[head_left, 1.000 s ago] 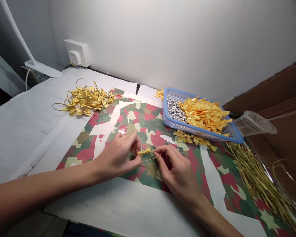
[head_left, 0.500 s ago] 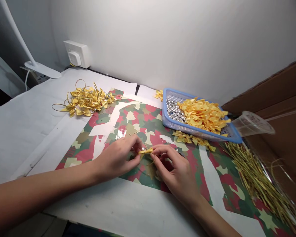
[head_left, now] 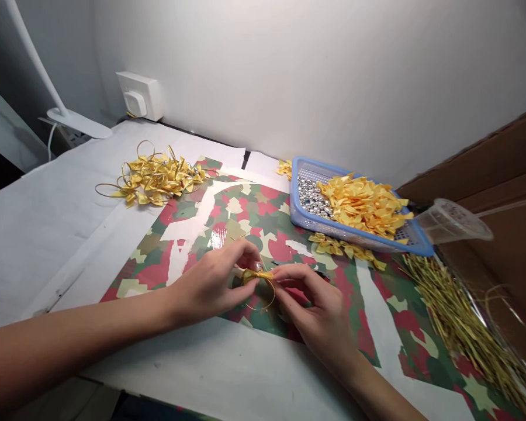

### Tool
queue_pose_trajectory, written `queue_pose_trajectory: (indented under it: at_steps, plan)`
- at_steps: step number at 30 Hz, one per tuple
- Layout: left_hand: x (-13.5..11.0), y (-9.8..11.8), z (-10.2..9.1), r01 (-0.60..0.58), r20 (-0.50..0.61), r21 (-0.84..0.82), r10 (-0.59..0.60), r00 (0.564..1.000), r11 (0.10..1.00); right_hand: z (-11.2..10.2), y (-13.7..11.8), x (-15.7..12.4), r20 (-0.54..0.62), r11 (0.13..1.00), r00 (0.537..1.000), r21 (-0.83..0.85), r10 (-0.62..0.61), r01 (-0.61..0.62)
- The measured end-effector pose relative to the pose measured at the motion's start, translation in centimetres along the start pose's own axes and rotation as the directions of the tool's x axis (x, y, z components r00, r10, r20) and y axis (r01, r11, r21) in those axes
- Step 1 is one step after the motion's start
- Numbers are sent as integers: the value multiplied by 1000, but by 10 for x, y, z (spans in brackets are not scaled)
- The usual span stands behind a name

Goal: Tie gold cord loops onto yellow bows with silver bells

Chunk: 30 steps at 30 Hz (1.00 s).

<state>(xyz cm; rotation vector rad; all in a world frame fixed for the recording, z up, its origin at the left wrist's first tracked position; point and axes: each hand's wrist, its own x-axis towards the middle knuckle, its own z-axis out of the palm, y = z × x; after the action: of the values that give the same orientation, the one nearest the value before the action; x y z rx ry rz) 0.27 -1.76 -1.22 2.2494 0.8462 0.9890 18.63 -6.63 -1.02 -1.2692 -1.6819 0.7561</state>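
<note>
The thin gold wire (head_left: 272, 293) now curls into a loop under the small yellow satin bow (head_left: 258, 275) that your left hand (head_left: 210, 285) and right hand (head_left: 322, 313) pinch above the camouflage-patterned sheet (head_left: 254, 213), so keep both grips tight.

A blue basket (head_left: 324, 227) of yellow ribbon bows (head_left: 363, 204) and silver bells (head_left: 311, 200) sits near the far right edge of the table (head_left: 35, 234), with a clear plastic cup (head_left: 451, 221) tipped over just beside it. A heap of looped bows (head_left: 158, 175) lies toward the far left corner. Gold wire strands (head_left: 460, 316) spread along the right edge, over camouflage-patterned paper (head_left: 254, 216).
</note>
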Motion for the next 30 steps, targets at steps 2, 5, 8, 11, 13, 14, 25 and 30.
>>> queue_pose_trajectory:
  at_steps: [2,5,8,11,13,14,25,30]
  plan:
    - [-1,1,0,11,0,-20,-11,1000,1000,-1,0,-1,-11,1000,1000,-4,-13,13]
    - [-1,2,-1,36,11,-57,-35,999,998,-2,1,-1,-28,1000,999,-10,-24,24]
    - [0,3,-2,54,7,-90,-53,999,994,-3,0,-1,-21,999,999,3,-45,45]
    - [1,3,-2,56,-15,-92,-58,998,994,-2,0,-1,-11,996,996,9,-91,91]
    - [0,4,-2,71,-13,-111,-73,997,991,-1,0,0,-11,994,994,4,-111,111]
    - [0,5,-3,84,-4,-132,-86,996,988,-2,-1,0,-14,993,993,1,-117,117]
    - [11,11,-13,524,303,-515,-428,852,678,-7,2,0,-19,985,996,150,-85,87]
    - [16,8,-12,634,454,-641,-451,768,433,-10,1,1,-4,975,998,216,-58,57]
